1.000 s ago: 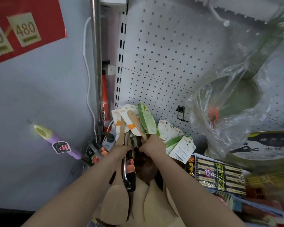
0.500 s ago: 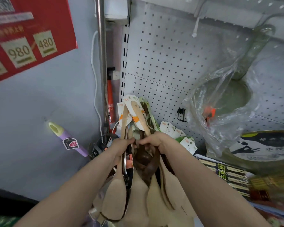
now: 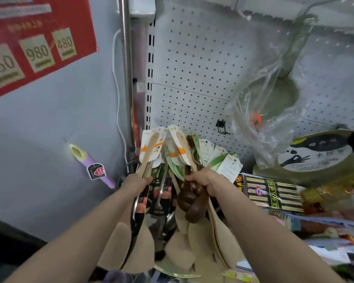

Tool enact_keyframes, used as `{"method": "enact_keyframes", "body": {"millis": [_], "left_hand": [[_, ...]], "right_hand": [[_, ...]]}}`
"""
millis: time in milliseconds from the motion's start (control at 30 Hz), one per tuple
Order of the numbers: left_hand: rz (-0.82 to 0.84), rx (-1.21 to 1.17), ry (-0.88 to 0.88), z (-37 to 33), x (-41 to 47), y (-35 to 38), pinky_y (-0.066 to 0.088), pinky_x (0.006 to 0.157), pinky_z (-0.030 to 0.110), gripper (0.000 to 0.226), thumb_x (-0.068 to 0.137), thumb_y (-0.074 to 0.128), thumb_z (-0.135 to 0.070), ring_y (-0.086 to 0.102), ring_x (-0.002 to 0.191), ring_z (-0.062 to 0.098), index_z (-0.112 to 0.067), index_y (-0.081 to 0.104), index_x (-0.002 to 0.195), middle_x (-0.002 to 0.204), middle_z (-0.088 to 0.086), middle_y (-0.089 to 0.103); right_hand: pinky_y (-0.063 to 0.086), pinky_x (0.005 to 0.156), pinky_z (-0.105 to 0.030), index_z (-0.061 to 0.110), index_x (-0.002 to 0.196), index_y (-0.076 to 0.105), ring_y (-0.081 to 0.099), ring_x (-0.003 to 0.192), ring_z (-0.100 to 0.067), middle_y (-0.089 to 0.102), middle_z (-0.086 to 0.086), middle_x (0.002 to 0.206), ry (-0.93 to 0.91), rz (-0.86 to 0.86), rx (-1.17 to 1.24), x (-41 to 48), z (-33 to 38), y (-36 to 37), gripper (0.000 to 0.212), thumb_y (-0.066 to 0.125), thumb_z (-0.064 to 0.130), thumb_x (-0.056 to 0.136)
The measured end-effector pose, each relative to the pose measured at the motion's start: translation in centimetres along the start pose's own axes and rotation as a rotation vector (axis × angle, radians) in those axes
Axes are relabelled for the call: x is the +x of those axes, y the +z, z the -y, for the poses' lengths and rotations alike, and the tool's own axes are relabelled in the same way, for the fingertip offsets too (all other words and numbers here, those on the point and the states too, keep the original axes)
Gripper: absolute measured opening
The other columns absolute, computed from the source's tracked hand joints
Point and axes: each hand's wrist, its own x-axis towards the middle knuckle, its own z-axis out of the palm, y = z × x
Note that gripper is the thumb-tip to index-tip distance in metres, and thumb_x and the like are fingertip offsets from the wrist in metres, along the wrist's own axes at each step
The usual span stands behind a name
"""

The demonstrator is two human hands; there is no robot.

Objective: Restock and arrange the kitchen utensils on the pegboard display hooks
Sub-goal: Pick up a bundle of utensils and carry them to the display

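Grips a pale wooden spatula (image 3: pixel 150 152) by its smooth handle in the left hand (image 3: pixel 138 183), fingers curled. Clutches glossy dark spoons (image 3: pixel 192 203) and more flat pale blades in the right hand (image 3: pixel 204 179). Holds every long axis near-to-far, carded handle ends toward the perforated pegboard (image 3: pixel 192 68). Probably needs the black wire hook (image 3: pixel 222 127), far and right, nearer the right hand. Beyond it, a crinkly bagged ladle (image 3: pixel 274 94).

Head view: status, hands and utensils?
Left hand gripping pale wooden spatulas. Right hand gripping bundle with dark spoons. Black hook bare, bagged ladle hanging beside it.
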Motion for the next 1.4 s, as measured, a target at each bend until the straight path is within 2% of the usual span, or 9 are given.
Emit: {"method": "enact_keyframes", "body": {"millis": [133,267,533,767,833,967,1100,1233,1400], "left_hand": [[0.031,0.025,0.018,1.2,0.2,-0.1,0.047,0.068,0.033,0.033,0.090,0.065,-0.031,0.055,0.069,0.020,-0.004,0.059,0.107,0.078,0.005,0.063],[0.057,-0.031,0.047,0.6,-0.1,-0.8,0.041,0.063,0.026,0.032,0.091,0.064,-0.030,0.057,0.078,0.020,-0.004,0.064,0.109,0.085,0.002,0.070],[0.093,-0.126,0.087,-0.8,-2.3,-2.0,0.044,0.087,0.037,0.031,0.091,0.063,-0.035,0.064,0.100,0.028,-0.010,0.064,0.107,0.092,0.007,0.074],[0.168,-0.199,0.160,-2.3,-6.5,-3.1,0.046,0.087,0.034,0.029,0.090,0.066,-0.030,0.066,0.093,0.022,-0.011,0.063,0.112,0.086,0.006,0.073],[0.184,-0.180,0.194,-2.7,-8.0,-3.2,0.049,0.094,0.040,0.029,0.088,0.068,-0.030,0.066,0.091,0.023,-0.011,0.064,0.110,0.085,0.006,0.072],[0.273,-0.213,0.222,-3.7,-11.6,-2.9,0.057,0.055,0.027,0.018,0.092,0.064,-0.020,0.064,0.067,0.020,-0.006,0.063,0.105,0.076,0.009,0.067],[0.352,-0.185,0.243,-4.5,-14.6,-1.9,0.057,0.084,0.047,0.029,0.090,0.066,-0.023,0.065,0.072,0.026,-0.004,0.061,0.111,0.078,0.011,0.070],[0.389,-0.104,0.308,-5.7,-18.2,0.1,0.054,0.061,0.029,0.032,0.091,0.064,-0.030,0.063,0.063,0.017,-0.007,0.063,0.113,0.076,0.004,0.072],[0.454,-0.040,0.382,-6.5,-22.5,4.0,0.056,0.074,0.034,0.025,0.089,0.065,-0.031,0.065,0.074,0.021,-0.010,0.066,0.104,0.080,0.005,0.073]], "right_hand": [[0.032,0.036,-0.018,0.003,0.096,0.062,0.041,0.040,-0.011,0.054,-0.008,0.062,0.009,-0.008,-0.020,0.1,-1.0,0.9,0.018,0.072,0.014,0.087],[0.034,0.039,-0.019,0.003,0.099,0.063,0.040,0.037,-0.008,0.057,-0.010,0.070,-0.008,-0.032,0.002,-0.8,-0.8,0.6,0.022,0.074,0.016,0.086],[0.030,0.033,-0.015,-0.003,0.114,0.065,0.036,0.033,-0.003,0.061,0.001,0.048,0.000,0.024,0.096,-4.9,0.6,0.1,0.030,0.068,0.015,0.091],[0.034,0.047,-0.020,0.000,0.122,0.061,0.040,0.049,-0.009,0.058,-0.010,0.089,-0.004,-0.032,0.158,-8.8,-0.6,0.8,0.037,0.068,0.020,0.091],[0.034,0.044,-0.020,0.001,0.117,0.064,0.039,0.048,-0.009,0.058,-0.010,0.087,-0.009,-0.055,0.189,-10.3,-1.5,1.1,0.034,0.068,0.022,0.091],[0.034,0.044,-0.021,0.005,0.097,0.065,0.038,0.045,-0.010,0.062,-0.013,0.085,-0.012,-0.108,0.257,-13.6,-3.5,0.8,0.019,0.069,0.022,0.090],[0.037,0.044,-0.021,-0.001,0.111,0.066,0.042,0.049,-0.010,0.062,-0.014,0.094,-0.015,-0.174,0.305,-17.2,-6.2,-0.5,0.032,0.071,0.021,0.089],[0.036,0.040,-0.018,0.005,0.105,0.062,0.041,0.050,-0.010,0.058,-0.014,0.092,-0.033,-0.233,0.359,-21.3,-9.0,-2.2,0.021,0.069,0.017,0.090],[0.035,0.037,-0.020,0.007,0.094,0.063,0.041,0.044,-0.010,0.061,-0.015,0.092,-0.012,-0.309,0.391,-24.7,-13.7,-5.2,0.020,0.074,0.022,0.086]]}}
